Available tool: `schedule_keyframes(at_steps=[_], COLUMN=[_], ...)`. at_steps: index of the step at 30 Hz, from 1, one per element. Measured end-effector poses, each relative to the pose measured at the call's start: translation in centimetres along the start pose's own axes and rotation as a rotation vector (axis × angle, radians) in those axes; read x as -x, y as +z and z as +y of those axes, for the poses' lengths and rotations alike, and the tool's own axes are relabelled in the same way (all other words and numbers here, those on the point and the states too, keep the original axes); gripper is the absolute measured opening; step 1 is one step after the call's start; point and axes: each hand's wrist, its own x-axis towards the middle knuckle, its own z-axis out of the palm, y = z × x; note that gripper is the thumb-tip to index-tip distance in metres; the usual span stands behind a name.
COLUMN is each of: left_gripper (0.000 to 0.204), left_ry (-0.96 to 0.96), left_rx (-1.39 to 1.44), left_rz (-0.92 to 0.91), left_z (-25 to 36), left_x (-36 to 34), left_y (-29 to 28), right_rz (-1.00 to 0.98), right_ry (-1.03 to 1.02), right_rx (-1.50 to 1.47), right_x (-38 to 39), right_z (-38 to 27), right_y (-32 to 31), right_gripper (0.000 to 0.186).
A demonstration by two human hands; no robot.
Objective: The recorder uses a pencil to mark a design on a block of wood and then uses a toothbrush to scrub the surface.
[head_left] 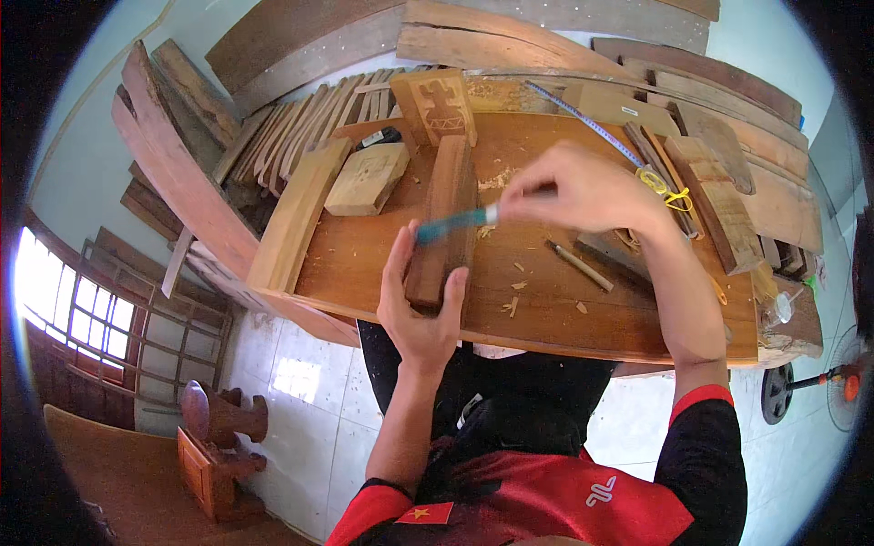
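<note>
A long dark brown wooden block [446,196] lies lengthwise on the table, pointing away from me. My left hand [419,314] grips its near end, thumb on the right side and fingers on the left. Over the block, a teal pen-like stick [452,224] with a white band slants across. Its left end reaches my left fingertips; whether they touch it I cannot tell. My right hand [574,187], smeared by motion, is closed at the stick's white end. Behind the block stands a light wooden piece [435,105] with a carved figure.
A pale wooden block [367,179] and a long plank [296,218] lie left. To the right are a thin wooden-handled tool [580,266], a dark flat bar [615,259], a tape measure [651,179] and a thick timber [715,205]. Shavings dot the table [382,264]; boards lean against the wall.
</note>
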Motion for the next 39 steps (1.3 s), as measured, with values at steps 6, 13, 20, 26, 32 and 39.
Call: schedule_keyframes(at_steps=[6, 13, 20, 26, 32, 39], left_gripper=[0.082, 0.072, 0.064, 0.065, 0.063, 0.062], left_ry=[-0.191, -0.256, -0.142, -0.200, -0.199, -0.146], left_rx=[0.041, 0.024, 0.003, 0.022, 0.060, 0.097], left_rz=[0.050, 0.022, 0.078, 0.065, 0.064, 0.086], left_z=[0.6, -0.4, -1.1, -0.6, -1.0, -0.7], left_x=[0.3, 1.3, 1.5, 1.5, 1.7, 1.6], left_y=[0.4, 1.0, 1.1, 1.5, 1.5, 1.4], right_rz=[-0.026, -0.111, -0.083, 0.079, -0.207, -0.228], right_ry=[-0.067, -0.187, -0.028, 0.080, 0.024, -0.244], right_rx=[-0.008, -0.073, -0.006, 0.110, -0.031, -0.013], right_x=[0.1, 1.2, 0.7, 0.3, 1.2, 1.3], right_z=[-0.4, -1.9, -1.5, -0.4, -1.6, -2.4], right_y=[0.2, 0.3, -0.1, 0.1, -0.6, 1.2], right_gripper=[0.025, 0.032, 0.028, 0.026, 0.029, 0.029])
